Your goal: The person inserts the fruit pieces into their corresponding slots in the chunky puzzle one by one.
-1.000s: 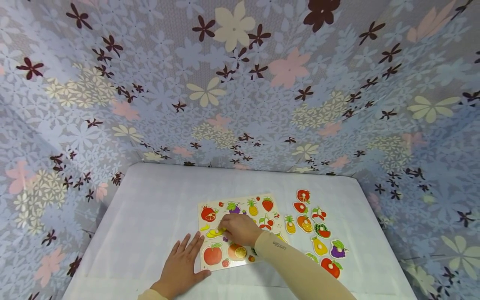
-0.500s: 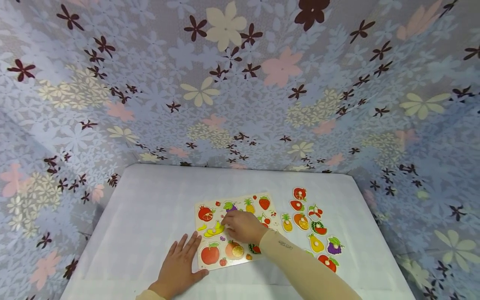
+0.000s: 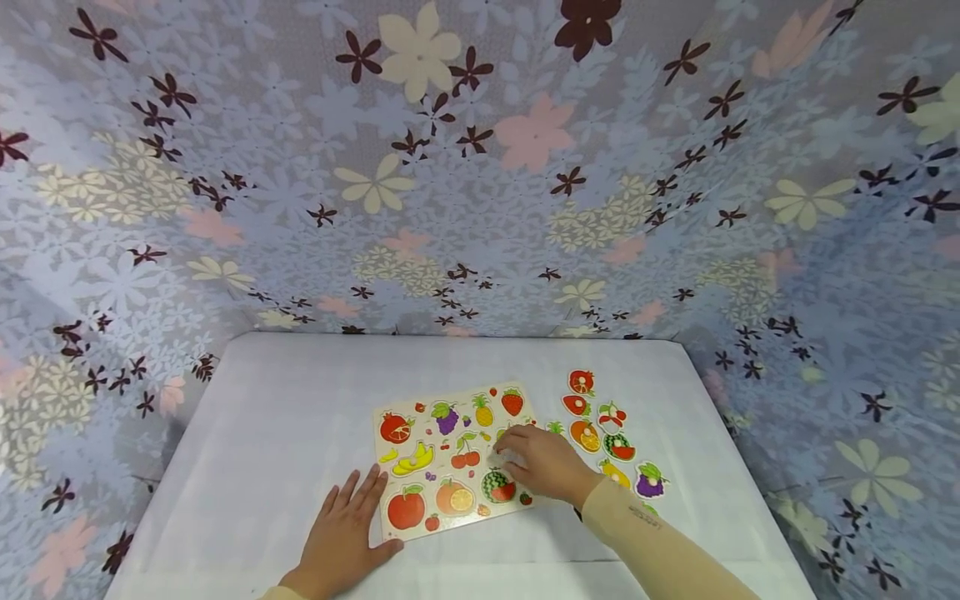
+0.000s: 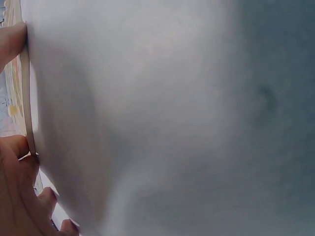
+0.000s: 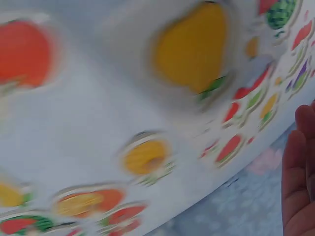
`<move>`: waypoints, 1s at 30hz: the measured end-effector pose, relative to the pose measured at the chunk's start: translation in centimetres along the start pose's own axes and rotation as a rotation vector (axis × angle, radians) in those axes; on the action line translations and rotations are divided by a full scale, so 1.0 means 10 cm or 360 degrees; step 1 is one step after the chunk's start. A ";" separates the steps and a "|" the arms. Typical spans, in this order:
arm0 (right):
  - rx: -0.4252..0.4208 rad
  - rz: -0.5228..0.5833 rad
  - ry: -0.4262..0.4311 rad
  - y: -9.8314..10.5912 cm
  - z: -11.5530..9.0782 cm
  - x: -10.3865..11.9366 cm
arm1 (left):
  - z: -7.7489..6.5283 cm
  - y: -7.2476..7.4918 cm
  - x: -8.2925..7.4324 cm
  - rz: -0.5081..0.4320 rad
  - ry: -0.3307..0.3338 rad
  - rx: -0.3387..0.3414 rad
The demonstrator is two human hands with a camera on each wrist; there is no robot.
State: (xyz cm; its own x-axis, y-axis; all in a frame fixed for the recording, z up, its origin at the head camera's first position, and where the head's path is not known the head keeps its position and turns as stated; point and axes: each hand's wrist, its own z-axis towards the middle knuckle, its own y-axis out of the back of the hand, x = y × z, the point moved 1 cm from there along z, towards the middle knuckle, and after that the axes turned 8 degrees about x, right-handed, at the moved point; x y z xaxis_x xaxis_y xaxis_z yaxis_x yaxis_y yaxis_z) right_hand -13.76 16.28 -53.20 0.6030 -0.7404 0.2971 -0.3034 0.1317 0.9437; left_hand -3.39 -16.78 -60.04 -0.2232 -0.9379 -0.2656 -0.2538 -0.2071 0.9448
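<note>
My left hand (image 3: 337, 533) lies with fingers spread at the left edge of a fruit puzzle board (image 3: 455, 522). In the left wrist view its fingertips (image 4: 12, 42) touch the board's rim. A yellow banana piece (image 3: 413, 459) sits at the banana picture on the board's left side. My right hand (image 3: 551, 467) is over the board's right part, fingers loosely bent, covering some pictures there. Nothing shows between its fingers (image 5: 294, 182) in the right wrist view, where the board's pear picture (image 5: 193, 49) appears large.
Several loose knobbed fruit pieces lie right of the board, among them an orange (image 3: 585, 436), a watermelon (image 3: 618, 447), grapes (image 3: 650, 480) and a pomegranate (image 3: 581, 382). My right forearm hides others. Floral fabric (image 3: 480, 183) rises behind the white table (image 3: 300, 383).
My right hand has let go of the banana piece and moved right across the board, uncovering the cherries and watermelon pictures. My left hand keeps its place at the board's edge.
</note>
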 end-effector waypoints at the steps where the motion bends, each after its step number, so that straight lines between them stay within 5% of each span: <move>1: -0.0017 0.0007 -0.0013 0.01 -0.07 -0.04 | 0.00 0.01 0.00 0.0001 -0.0002 0.0003; 17: -0.0139 -0.0017 -0.0500 -0.04 -1.02 -0.58 | 0.00 -0.02 -0.01 -0.0004 0.0006 0.0020; 30: -0.0152 -0.0140 -0.0671 -0.36 -1.23 -0.56 | -0.01 0.02 -0.03 -0.0054 0.0003 0.0027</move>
State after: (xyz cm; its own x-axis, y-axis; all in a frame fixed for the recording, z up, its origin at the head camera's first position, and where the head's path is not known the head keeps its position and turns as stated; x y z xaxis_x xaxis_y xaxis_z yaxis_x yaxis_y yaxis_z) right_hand -6.98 27.99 -56.50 0.2640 -0.9531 0.1482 -0.1829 0.1014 0.9779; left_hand -3.23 -16.54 -59.70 -0.2125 -0.9309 -0.2970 -0.2771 -0.2341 0.9319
